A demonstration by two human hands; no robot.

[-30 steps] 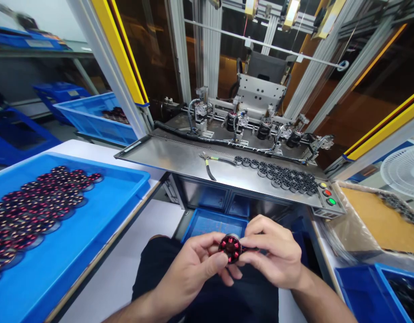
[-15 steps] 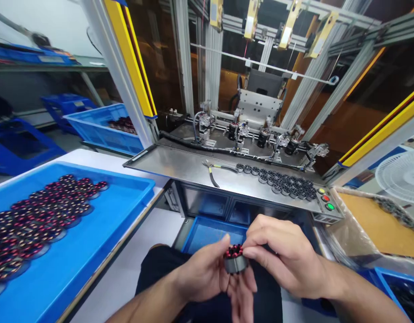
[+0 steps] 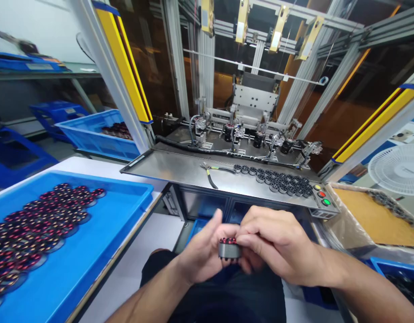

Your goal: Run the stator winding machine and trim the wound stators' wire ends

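Note:
A motor stator, a grey ring with dark teeth and red windings, is held upright between my hands above my lap. My left hand cradles it from the left and behind, thumb raised off it and fingers curled around its back. With thumb and forefinger pinched, my right hand grips the stator's upper right edge; whether a wire end lies in that pinch is too small to tell. Ahead on the metal shelf lie cutting pliers with black and yellow-green handles, beside rows of dark unwound stators.
At left, a blue tray holds many wound stators. Behind the shelf stands a winding machine with several stations, flanked by yellow bars. Control buttons, a lined box and a white fan are at right.
My hands have raised the stator slightly and turned it so its grey side faces me. My left thumb has lifted away from it; the right hand still pinches its edge.

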